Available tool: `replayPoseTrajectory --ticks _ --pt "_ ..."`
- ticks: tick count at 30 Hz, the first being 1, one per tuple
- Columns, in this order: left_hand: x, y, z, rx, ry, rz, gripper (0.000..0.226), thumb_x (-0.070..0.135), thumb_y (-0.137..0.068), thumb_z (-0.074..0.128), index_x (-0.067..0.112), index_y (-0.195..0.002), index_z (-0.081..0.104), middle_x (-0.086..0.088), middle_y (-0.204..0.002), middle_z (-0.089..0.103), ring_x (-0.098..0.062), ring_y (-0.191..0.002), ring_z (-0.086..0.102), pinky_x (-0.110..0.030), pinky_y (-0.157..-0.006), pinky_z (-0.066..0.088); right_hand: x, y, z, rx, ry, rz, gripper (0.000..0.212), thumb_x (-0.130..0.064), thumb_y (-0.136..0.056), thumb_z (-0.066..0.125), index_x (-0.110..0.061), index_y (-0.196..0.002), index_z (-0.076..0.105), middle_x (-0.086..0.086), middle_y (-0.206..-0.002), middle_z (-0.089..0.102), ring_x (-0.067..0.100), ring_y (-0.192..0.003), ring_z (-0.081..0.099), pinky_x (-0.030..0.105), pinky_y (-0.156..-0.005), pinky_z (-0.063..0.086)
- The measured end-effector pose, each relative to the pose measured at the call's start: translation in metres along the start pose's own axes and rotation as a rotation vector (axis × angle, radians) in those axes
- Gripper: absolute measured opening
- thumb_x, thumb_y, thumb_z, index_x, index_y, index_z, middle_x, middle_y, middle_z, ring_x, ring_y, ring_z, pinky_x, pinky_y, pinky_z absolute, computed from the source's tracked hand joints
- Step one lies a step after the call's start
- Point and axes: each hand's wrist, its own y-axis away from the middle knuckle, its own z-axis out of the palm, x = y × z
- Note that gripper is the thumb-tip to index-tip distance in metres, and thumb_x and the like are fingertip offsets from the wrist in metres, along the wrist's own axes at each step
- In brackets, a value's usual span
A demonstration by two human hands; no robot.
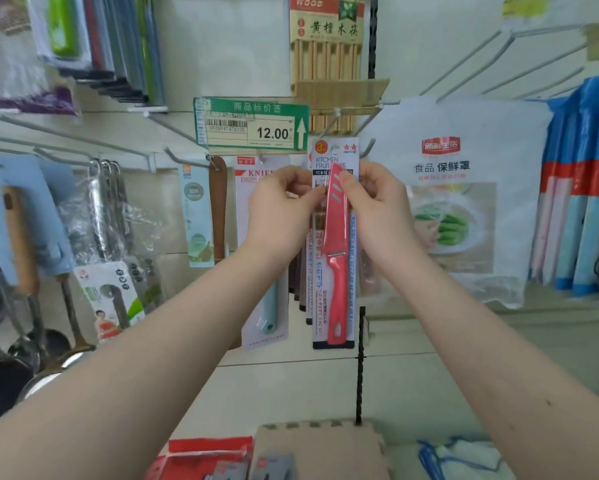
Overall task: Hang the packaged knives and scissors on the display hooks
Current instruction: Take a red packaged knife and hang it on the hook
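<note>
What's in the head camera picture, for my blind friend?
The left hand and right hand pinch a packaged red knife near its top, holding it at a display hook. A green price tag reads 12.00.

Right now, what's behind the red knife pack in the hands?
Edges of more hanging packs peek out past its left edge, dark and stacked. The red knife pack, pinched by the left hand and right hand, covers their fronts, so their contents cannot be told.
</note>
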Motion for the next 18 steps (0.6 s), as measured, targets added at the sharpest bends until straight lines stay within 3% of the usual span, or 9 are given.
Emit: replayPoseTrajectory --ticks 5,7,10,12,14,16,18 --pt "0.004 -0.011 0.007 0.048 -0.031 0.000 0.017 0.007 -0.084 0.064 0.022 -0.087 0.054 -0.005 -0.073 0.057 -0.029 -0.079 0.067 -0.049 -0.078 0.057 0.000 -0.015 0.002 0.017 0.048 0.030 0.026 -0.024 -0.094 0.051 -0.010 -0.115 0.059 0.000 -0.085 0.067 0.009 -0.071 0.065 0.021 -0.063 0.050" --pt "0.003 -0.015 0.010 0.061 -0.046 -0.008 0.021 0.006 -0.083 0.064 0.020 -0.093 0.053 -0.011 -0.077 0.057 -0.032 -0.081 0.066 -0.051 -0.078 0.056 0.001 -0.019 0.003 0.019 0.066 0.052 0.025 -0.025 -0.095 0.051 -0.011 -0.113 0.060 0.004 -0.089 0.069 0.015 -0.077 0.067 0.028 -0.069 0.053" --pt "0.002 -0.019 0.011 0.090 -0.118 -0.011 0.027 0.007 -0.083 0.064 0.026 -0.079 0.045 -0.009 -0.078 0.056 -0.034 -0.086 0.064 -0.051 -0.080 0.054 0.003 -0.023 0.005 0.020 0.108 0.071 0.019 -0.026 -0.094 0.051 -0.014 -0.105 0.062 0.011 -0.094 0.071 0.026 -0.085 0.069 0.041 -0.081 0.055" --pt "0.001 -0.020 0.012 0.071 -0.136 -0.009 0.023 0.007 -0.083 0.063 0.024 -0.092 0.049 -0.008 -0.077 0.056 -0.032 -0.081 0.063 -0.051 -0.080 0.054 0.005 -0.025 0.005 0.021 0.153 0.083 0.015 -0.027 -0.093 0.053 -0.015 -0.097 0.062 0.016 -0.095 0.070 0.032 -0.089 0.067 0.047 -0.086 0.053" --pt "0.000 -0.019 0.011 0.049 -0.159 -0.024 0.037 0.006 -0.083 0.062 0.020 -0.115 0.049 -0.008 -0.075 0.056 -0.030 -0.079 0.063 -0.050 -0.078 0.055 0.005 -0.025 0.006 0.023 0.187 0.108 0.022 -0.029 -0.092 0.054 -0.011 -0.104 0.060 0.014 -0.100 0.069 0.031 -0.093 0.066 0.047 -0.089 0.051" --pt "0.000 -0.018 0.011 0.046 -0.196 -0.012 0.044 0.005 -0.083 0.061 0.020 -0.122 0.048 -0.009 -0.076 0.055 -0.031 -0.081 0.063 -0.050 -0.079 0.055 0.005 -0.024 0.007 0.029 0.191 0.125 0.032 -0.031 -0.092 0.054 -0.010 -0.117 0.056 0.011 -0.109 0.067 0.027 -0.098 0.065 0.043 -0.091 0.051" --pt "0.000 -0.017 0.010 0.037 -0.227 0.003 0.047 -0.001 -0.084 0.056 0.020 -0.125 0.047 -0.005 -0.070 0.052 -0.026 -0.074 0.059 -0.049 -0.079 0.055 0.004 -0.023 0.008 0.036 0.190 0.124 0.033 -0.031 -0.092 0.055 -0.013 -0.119 0.051 0.007 -0.110 0.066 0.024 -0.097 0.065 0.035 -0.082 0.053"
